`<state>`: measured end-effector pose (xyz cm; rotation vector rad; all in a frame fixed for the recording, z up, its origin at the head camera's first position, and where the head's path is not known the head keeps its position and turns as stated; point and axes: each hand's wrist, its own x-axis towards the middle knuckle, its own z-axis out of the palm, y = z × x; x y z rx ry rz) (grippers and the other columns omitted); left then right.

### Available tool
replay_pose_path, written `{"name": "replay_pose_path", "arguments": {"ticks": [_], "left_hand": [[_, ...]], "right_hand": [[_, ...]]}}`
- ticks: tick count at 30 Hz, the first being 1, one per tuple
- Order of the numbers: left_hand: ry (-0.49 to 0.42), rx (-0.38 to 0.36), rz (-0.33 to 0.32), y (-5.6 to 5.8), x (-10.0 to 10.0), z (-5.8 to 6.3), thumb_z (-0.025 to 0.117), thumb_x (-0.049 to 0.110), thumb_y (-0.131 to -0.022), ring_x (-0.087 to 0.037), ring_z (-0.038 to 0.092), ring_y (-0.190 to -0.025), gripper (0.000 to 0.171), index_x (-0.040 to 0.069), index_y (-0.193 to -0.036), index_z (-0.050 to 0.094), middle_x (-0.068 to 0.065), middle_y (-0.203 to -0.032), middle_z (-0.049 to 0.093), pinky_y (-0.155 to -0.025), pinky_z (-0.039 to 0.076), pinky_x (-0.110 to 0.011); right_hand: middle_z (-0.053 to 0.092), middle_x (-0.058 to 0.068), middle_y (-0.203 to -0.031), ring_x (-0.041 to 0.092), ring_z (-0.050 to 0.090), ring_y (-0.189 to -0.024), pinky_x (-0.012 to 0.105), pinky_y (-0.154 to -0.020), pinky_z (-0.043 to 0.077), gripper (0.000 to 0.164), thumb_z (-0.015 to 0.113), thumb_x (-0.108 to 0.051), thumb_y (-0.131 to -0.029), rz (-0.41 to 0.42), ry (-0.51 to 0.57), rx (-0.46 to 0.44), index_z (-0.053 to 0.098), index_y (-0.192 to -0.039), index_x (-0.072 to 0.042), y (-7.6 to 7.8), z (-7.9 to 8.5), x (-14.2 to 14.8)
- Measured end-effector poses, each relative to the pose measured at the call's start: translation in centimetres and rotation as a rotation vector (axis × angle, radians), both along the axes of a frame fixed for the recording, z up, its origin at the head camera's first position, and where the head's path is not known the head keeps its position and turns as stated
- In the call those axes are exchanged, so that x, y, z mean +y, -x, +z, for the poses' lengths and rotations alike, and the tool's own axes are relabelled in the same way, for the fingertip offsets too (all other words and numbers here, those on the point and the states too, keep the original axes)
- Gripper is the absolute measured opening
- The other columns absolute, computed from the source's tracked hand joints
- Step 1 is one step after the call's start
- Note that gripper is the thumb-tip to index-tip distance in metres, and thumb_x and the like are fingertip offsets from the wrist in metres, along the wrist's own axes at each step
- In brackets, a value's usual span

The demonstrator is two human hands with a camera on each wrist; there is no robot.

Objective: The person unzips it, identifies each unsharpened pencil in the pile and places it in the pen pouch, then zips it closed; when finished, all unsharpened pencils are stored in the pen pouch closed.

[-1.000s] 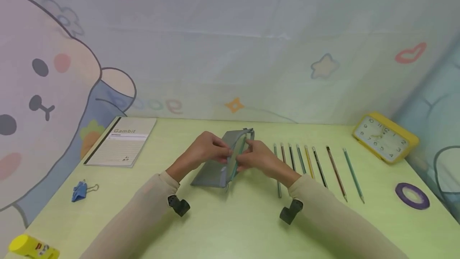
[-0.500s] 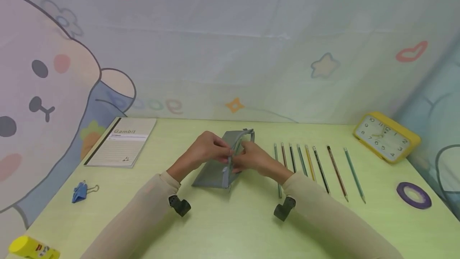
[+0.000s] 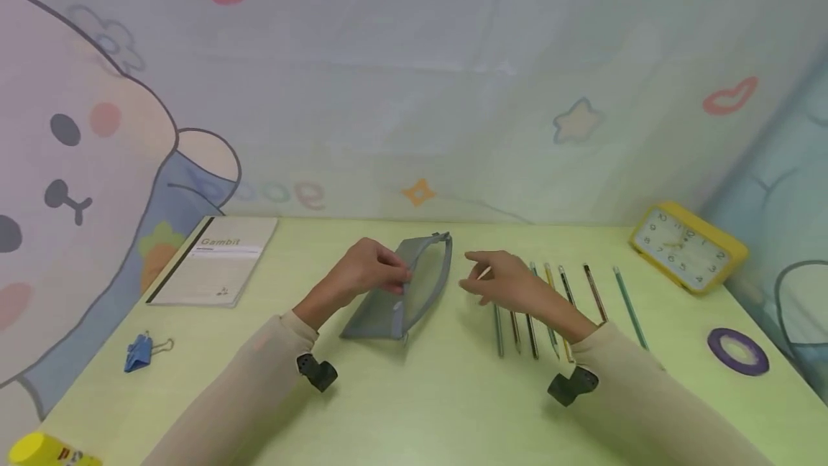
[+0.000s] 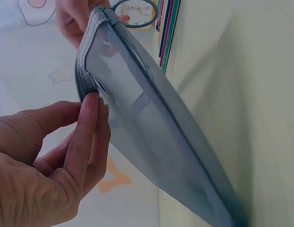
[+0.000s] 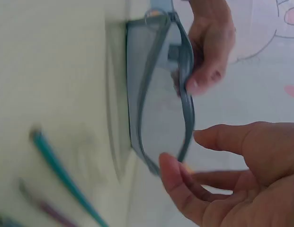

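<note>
A grey see-through mesh zip pouch stands tilted on the table, its zip mouth gaping towards the right. My left hand pinches the near-left edge of that mouth between thumb and fingers; the left wrist view shows the grip on the zip tape. Nothing shows inside the pouch in the right wrist view. My right hand hovers to the right of the mouth, apart from it, thumb and fingers loosely bent and holding nothing. Beneath and beside it lies a row of several pencils, partly hidden by the hand and forearm.
A yellow clock and a roll of purple tape are at the right. On the left lie a notebook, a blue binder clip and a yellow glue stick. A printed cloth hangs behind the table.
My right hand has left the pouch and moved right, over the pencils. The mouth has widened, its right edge now bowed outward. My left hand still pinches the other edge.
</note>
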<state>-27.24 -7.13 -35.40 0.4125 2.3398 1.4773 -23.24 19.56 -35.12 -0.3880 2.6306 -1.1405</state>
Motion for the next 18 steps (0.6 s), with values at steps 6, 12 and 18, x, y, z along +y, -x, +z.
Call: {"name": "replay_pose_path", "arguments": {"ticks": [6,12,18], "left_hand": [[-0.01,-0.004,-0.014,-0.2,-0.1,0.0,0.074,0.008,-0.09,-0.012,0.074,-0.07,0.016,-0.004,-0.1,0.077,-0.017,-0.104,0.075,-0.084,0.064,-0.04],[0.004,-0.013,-0.01,-0.2,-0.1,0.4,0.074,0.009,-0.09,-0.013,0.075,-0.071,0.017,-0.003,-0.102,0.077,-0.018,-0.107,0.074,-0.086,0.063,-0.042],[0.018,-0.014,0.005,0.0,-0.1,0.4,0.075,0.01,-0.09,-0.013,0.075,-0.071,0.018,-0.003,-0.102,0.077,-0.018,-0.108,0.074,-0.088,0.062,-0.044]], "right_hand": [[0.068,0.021,-0.114,0.027,0.07,-0.094,0.031,-0.069,0.056,0.049,0.06,-0.02,-0.101,-0.019,-0.202,0.134,0.052,-0.143,0.006,-0.7,1.0,5.0],[0.069,0.024,-0.101,0.025,0.069,-0.074,0.031,-0.06,0.055,0.047,0.06,-0.01,-0.1,-0.057,-0.302,0.129,0.05,-0.138,0.015,-1.3,0.6,8.6],[0.065,0.015,-0.075,0.024,0.063,-0.056,0.032,-0.058,0.05,0.05,0.061,-0.004,-0.098,-0.042,-0.382,0.102,0.046,-0.137,0.022,-1.4,-0.9,9.9]]}}
